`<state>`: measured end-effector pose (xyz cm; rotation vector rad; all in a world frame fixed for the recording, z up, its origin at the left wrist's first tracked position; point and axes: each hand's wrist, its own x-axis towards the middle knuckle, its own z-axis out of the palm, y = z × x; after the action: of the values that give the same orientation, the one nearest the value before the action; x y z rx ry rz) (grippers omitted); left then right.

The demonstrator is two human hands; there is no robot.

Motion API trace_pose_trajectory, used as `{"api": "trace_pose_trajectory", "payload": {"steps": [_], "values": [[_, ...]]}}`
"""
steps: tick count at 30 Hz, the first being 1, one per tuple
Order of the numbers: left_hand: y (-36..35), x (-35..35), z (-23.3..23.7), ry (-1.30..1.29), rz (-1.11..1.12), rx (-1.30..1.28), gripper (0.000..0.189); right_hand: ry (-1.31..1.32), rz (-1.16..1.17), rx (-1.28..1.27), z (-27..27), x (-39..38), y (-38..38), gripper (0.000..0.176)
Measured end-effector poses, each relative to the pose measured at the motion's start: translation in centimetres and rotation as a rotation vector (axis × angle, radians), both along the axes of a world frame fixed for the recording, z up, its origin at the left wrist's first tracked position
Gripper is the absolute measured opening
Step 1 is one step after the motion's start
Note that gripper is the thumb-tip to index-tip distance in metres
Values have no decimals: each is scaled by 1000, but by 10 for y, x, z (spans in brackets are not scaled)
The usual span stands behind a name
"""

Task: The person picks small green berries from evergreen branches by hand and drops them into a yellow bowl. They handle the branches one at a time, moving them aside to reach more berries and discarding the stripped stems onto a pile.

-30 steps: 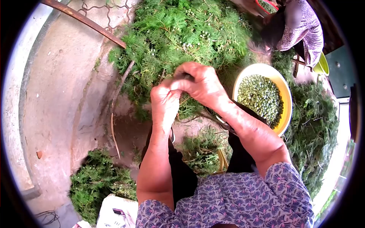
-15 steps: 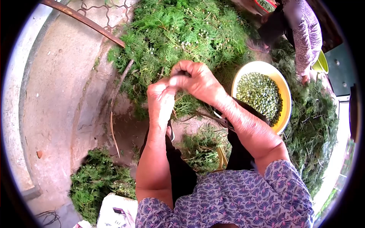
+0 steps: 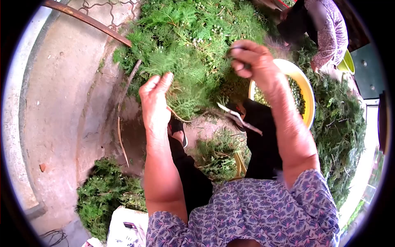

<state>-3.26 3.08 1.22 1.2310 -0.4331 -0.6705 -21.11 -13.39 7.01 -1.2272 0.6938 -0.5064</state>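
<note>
My left hand (image 3: 154,101) is closed in a pinch on a leafy evergreen branch (image 3: 185,84), which is smeared by motion. Its thin bare stem curves out below my fingers. My right hand (image 3: 257,61) hangs in the air near the yellow basin (image 3: 309,96), fingers curled together. Something dark shows between them, too blurred to name. Small green berries (image 3: 297,92) lie in the basin, partly hidden by my right forearm. By my right knee is a pair of pruning shears (image 3: 239,118). The large pile of evergreen branches (image 3: 205,29) is beyond both hands.
Another person (image 3: 329,33) bends over at the upper right, beside a yellow-green container (image 3: 347,64). More cut greenery (image 3: 339,127) lies along the right. A smaller heap (image 3: 103,191) and a white bag (image 3: 127,226) are at lower left. A wooden bar (image 3: 88,19) crosses the upper left.
My hands, together before, have come apart: the right moved right and up towards the basin, the left slightly left. The branch at my left hand now shows clearly, and the shears are more visible.
</note>
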Motion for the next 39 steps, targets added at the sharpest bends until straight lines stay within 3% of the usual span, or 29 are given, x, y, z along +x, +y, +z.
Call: {"api": "trace_pose_trajectory", "payload": {"steps": [1,3,4,5,6,9,10,12,14,15,16,17,19,20,21,22,23,25,28,29,31,32,33,36,37,39], "values": [[-1,1,6,56,59,3,8,23,-40,-41,-4,-16,-12,13],[2,2,16,184,104,1,17,368,-77,-395,0,-52,-27,17],[2,7,14,196,148,37,18,346,66,-816,-33,-85,-57,22],[2,10,13,209,194,73,20,322,-57,-1356,-62,-116,-59,27],[3,9,16,167,194,79,20,655,3,-442,-54,-123,-80,27],[2,9,16,141,172,61,22,843,69,-1113,-88,-170,-97,25],[1,6,19,139,192,73,22,846,75,-1114,-88,-173,-97,25],[-1,2,19,112,194,46,21,759,112,-1352,-79,-169,-91,24],[-2,-1,20,76,187,5,20,636,-27,-918,-9,-98,-32,26],[-6,0,17,77,189,4,20,544,38,-957,-6,-79,-17,38],[-11,2,11,36,248,-36,14,258,186,-1224,-14,-69,-6,55],[-14,5,9,-8,307,-77,10,410,305,-926,19,-46,26,67],[-10,4,17,30,270,-40,20,433,397,-933,-3,-17,42,75],[-12,1,21,103,304,-92,13,561,502,-615,4,-5,44,72],[-13,0,23,176,338,-143,9,440,417,-491,-21,0,45,56],[-13,1,20,182,351,-173,8,500,442,-328,-29,5,44,46],[-14,5,12,141,340,-198,16,560,464,-163,-34,10,44,36],[-5,13,14,154,273,-119,38,537,301,-301,-41,14,48,21],[8,25,21,119,355,-78,70,398,85,-34,-37,11,38,19],[9,28,17,56,494,-97,59,313,72,42,-38,6,31,21],[18,34,22,150,455,-232,44,277,105,15,-32,3,27,26],[19,32,24,112,540,-172,29,199,70,118,-35,2,27,21],[21,31,23,155,481,-229,21,120,36,222,-39,3,27,18],[23,30,3,191,433,-237,26,-58,71,459,-51,5,28,19],[28,32,-7,-105,264,-98,26,-110,82,495,-54,5,29,19],[24,32,-13,380,43,-280,34,-180,132,458,-55,4,32,26]]}}
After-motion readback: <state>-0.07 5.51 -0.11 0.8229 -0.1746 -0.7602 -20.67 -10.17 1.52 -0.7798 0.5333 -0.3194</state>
